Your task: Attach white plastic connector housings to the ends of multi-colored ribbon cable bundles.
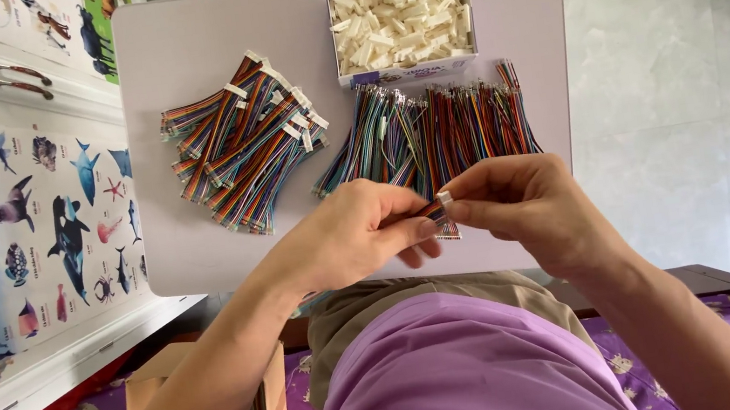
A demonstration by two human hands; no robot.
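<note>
Both hands meet over the near edge of the table [202, 255], a small pale slab with rounded corners. The left hand [359, 229] has its grip closed: fingers and thumb pinch a short flat ribbon of many-coloured wires [438, 220], which shows only as a striped stub between the two hands. The right hand [524, 203] is closed on the same piece, its thumb and forefinger nipped together on a small white plastic plug [445, 197] at the ribbon's upper end. The held piece sits just above the table's near edge, close to the middle.

Beyond the hands, a fanned pile of loose coloured wires [439, 125] lies toward the right side of the table, thin and glossy, with bare metal tips at the far ends. At the left side is a heap of finished ribbons [244, 146], flat rainbow strips each capped with a white plug. At the far edge stands an open cardboard box [408, 70] filled with small, blocky ivory plastic plugs [396, 13].
</note>
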